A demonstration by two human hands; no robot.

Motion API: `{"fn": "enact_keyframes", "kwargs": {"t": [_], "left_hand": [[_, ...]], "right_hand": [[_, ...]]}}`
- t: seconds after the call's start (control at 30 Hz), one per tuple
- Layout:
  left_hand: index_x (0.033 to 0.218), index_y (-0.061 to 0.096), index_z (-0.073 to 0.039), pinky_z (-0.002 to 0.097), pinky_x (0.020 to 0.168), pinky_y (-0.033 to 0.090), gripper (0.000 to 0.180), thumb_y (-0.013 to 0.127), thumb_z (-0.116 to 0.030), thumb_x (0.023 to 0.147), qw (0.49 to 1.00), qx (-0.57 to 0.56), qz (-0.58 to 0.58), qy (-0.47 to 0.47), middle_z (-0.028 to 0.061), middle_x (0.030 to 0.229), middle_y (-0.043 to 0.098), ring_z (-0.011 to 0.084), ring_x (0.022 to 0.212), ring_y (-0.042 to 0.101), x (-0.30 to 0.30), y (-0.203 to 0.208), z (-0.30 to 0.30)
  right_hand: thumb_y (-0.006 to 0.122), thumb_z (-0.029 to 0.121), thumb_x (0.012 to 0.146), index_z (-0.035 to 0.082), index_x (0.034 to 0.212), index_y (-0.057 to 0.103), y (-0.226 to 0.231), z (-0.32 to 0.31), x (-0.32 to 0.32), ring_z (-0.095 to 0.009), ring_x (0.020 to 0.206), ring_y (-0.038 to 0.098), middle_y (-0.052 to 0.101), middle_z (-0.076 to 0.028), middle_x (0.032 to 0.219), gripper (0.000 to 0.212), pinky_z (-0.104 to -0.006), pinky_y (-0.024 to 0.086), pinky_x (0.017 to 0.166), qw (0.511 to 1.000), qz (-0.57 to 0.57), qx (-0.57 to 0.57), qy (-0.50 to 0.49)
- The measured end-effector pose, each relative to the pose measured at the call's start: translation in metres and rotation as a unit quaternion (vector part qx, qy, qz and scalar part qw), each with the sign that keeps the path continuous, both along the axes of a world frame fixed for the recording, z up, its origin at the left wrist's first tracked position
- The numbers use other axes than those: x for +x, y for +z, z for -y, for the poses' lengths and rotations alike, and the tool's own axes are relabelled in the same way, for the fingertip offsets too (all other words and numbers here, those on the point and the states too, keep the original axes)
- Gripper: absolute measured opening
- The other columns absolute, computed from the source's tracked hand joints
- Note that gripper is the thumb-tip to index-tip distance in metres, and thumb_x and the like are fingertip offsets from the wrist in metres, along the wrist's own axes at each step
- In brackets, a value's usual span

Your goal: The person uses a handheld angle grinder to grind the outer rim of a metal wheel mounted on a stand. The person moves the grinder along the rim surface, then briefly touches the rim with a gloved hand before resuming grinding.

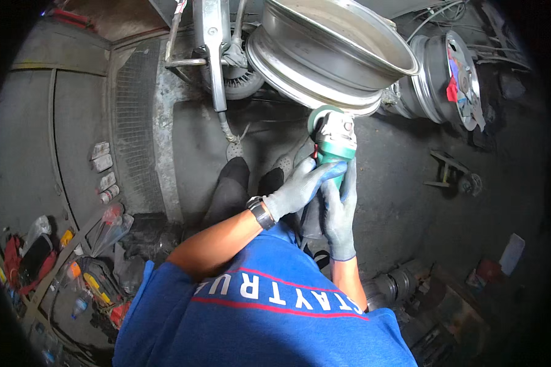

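Both of my gloved hands hold a green and silver angle grinder (337, 144) in front of me. My left hand (297, 188), in a grey and blue glove, is wrapped round the near left side of its body. My right hand (341, 211) grips the lower body from the right, fingers pointing forward. The grinder's green disc (316, 119) is up by the lower lip of a large silver wheel rim (324, 58); whether disc and rim touch I cannot tell. That rim lies tilted, its open side facing up and away.
Left of the rim stands a grey metal machine arm (214, 55) with a bent bar. A second rim (438, 79) with coloured rags is at the right. A small metal stand (446, 171) sits on the dark floor. Bags and bottles (98, 281) crowd the lower left.
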State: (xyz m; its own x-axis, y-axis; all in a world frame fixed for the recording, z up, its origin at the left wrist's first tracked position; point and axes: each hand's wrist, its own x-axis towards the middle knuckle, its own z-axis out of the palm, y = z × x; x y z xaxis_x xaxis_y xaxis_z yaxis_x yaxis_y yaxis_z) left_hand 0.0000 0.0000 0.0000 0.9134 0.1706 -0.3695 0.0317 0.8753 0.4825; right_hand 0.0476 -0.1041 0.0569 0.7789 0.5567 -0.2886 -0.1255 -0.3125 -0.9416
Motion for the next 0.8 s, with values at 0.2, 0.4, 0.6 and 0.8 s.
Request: {"fn": "enact_keyframes", "kwargs": {"t": [0.2,0.4,0.6,0.8], "left_hand": [[0.129,0.063,-0.001,0.0280,0.091,0.051,0.038,0.064,-0.027,0.101,0.999,0.032,0.003,-0.035,0.0048,0.113,0.068,0.0098,0.104,0.062,0.012,0.004,-0.006],[0.130,0.062,-0.001,0.0298,0.093,0.050,0.038,0.061,-0.028,0.103,0.997,0.061,0.038,-0.011,0.0056,0.116,0.067,0.0108,0.107,0.061,0.016,0.001,0.005],[0.130,0.062,-0.001,0.0298,0.093,0.050,0.038,0.060,-0.029,0.103,0.999,0.030,0.003,0.038,0.0060,0.116,0.067,0.0108,0.106,0.061,0.008,0.009,0.006],[0.132,0.061,-0.001,0.0308,0.097,0.051,0.039,0.059,-0.029,0.104,0.999,0.044,0.008,-0.013,0.0089,0.119,0.068,0.0146,0.112,0.064,0.013,-0.002,0.013]], "right_hand": [[0.059,0.006,0.097,-0.006,0.159,0.023,-0.001,-0.005,0.010,-0.027,0.138,0.047,0.043,-0.022,0.154,0.073,-0.0369,0.038,0.115,1.000,0.011,0.010,-0.014],[0.060,0.008,0.099,-0.005,0.160,0.022,0.006,0.002,0.012,-0.025,0.136,0.048,0.044,-0.020,0.153,0.073,-0.0372,0.039,0.114,1.000,-0.004,0.017,-0.016],[0.061,0.009,0.099,-0.005,0.159,0.023,0.008,-0.002,0.010,-0.025,0.136,0.048,0.045,-0.020,0.152,0.073,-0.0364,0.039,0.114,1.000,0.002,0.009,0.007],[0.059,0.007,0.098,-0.003,0.160,0.023,0.005,0.007,0.014,-0.025,0.135,0.049,0.045,-0.020,0.151,0.071,-0.0364,0.040,0.113,1.000,0.017,-0.009,0.011]]}}
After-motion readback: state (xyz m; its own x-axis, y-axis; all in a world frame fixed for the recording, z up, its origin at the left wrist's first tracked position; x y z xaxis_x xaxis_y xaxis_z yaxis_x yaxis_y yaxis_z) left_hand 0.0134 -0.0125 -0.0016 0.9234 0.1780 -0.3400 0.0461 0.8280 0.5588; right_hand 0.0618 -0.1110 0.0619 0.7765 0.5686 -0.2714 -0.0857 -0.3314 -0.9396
